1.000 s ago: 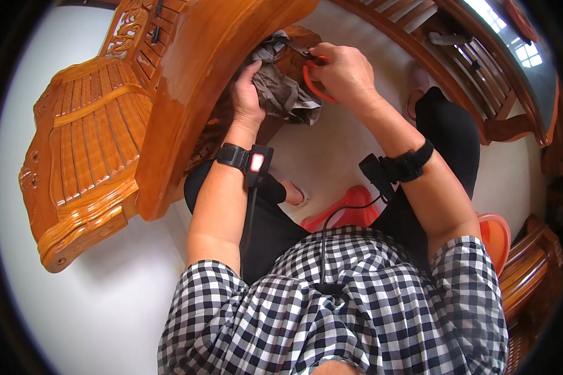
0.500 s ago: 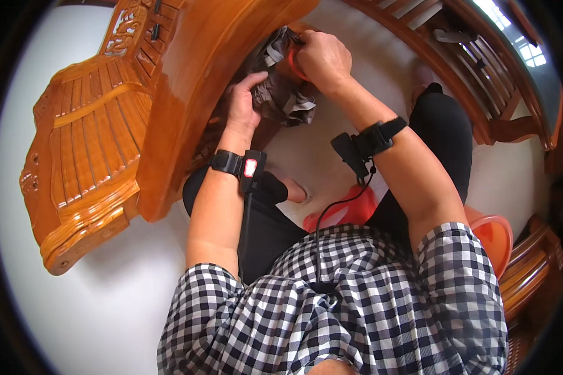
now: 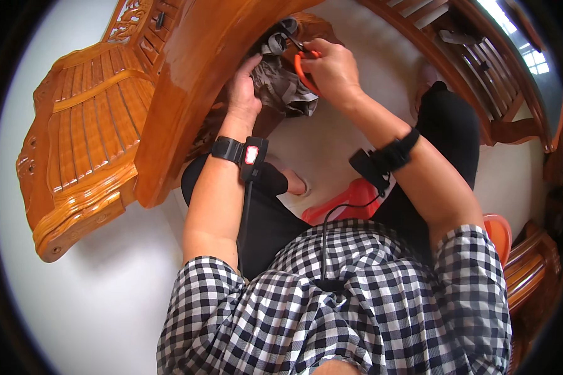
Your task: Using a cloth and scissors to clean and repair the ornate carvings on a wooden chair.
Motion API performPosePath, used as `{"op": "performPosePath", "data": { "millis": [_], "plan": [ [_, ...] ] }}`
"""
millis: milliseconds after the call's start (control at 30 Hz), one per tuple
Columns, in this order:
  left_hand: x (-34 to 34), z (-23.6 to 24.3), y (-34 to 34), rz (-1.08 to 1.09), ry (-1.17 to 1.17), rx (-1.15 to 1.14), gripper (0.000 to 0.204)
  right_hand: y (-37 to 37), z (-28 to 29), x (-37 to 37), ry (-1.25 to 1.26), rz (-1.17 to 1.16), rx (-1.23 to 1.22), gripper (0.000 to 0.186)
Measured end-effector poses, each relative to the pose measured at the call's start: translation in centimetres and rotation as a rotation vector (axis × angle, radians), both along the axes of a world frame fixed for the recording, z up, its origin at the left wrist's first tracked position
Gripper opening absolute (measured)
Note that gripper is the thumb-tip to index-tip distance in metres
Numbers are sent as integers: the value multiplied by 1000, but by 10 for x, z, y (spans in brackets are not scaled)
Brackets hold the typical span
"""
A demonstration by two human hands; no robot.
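In my right hand (image 3: 336, 72) is a pair of scissors with orange handles (image 3: 303, 76). My fingers close on the handles, and the dark blades reach up to the left, by the top of a crumpled brown-grey cloth (image 3: 278, 86). The cloth hangs in loose folds beside the wooden furniture. My left hand (image 3: 244, 90) grips its left side, thumb pointing up and the other fingers mostly hidden behind it. Whether the blades touch the cloth I cannot tell.
A large polished wooden panel (image 3: 181, 87) stands close on my left, with a slatted wooden seat (image 3: 100, 119) beyond it. A red plastic stool or tub (image 3: 344, 200) is between my legs, and an orange bucket (image 3: 498, 234) is at my right. Slatted wooden furniture (image 3: 481, 69) borders the far right.
My right hand has drawn back a little to the right and down, and more of the scissors shows. The cloth's upper folds have shifted. My left hand stays at the cloth, slightly higher.
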State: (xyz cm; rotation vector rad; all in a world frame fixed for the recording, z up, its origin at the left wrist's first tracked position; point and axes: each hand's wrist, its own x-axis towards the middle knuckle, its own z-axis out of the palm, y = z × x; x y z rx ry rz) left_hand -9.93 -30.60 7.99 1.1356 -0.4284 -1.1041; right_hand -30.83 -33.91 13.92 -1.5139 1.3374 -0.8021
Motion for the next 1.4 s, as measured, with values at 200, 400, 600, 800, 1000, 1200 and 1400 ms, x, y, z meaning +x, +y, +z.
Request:
{"op": "performPosePath", "data": {
  "millis": [200, 400, 600, 800, 1000, 1200, 1400],
  "plan": [
    [-36, 13, 12, 50, -148, 156, 29, 1, -14, 12, 164, 30, -242, 25],
    [-58, 20, 32, 64, -251, 239, 31, 18, -16, 20, 62, 43, -77, 25],
    [-65, -6, 31, -10, -267, 267, 55, 29, -68, 27, 5, 69, 265, 36],
    [-57, 18, 30, -70, -254, 169, 34, 8, -69, 27, -523, -13, 194, 33],
    [-56, 20, 26, 45, -287, 41, 30, -5, -15, -1, -627, -91, 400, 26],
    [-38, 14, 22, 79, -123, 81, 27, 10, -3, -22, -448, 112, 482, 26],
    [-23, -1, 25, 159, -55, 171, 20, 5, -16, -13, -468, 183, 675, 21]
  ]
}}
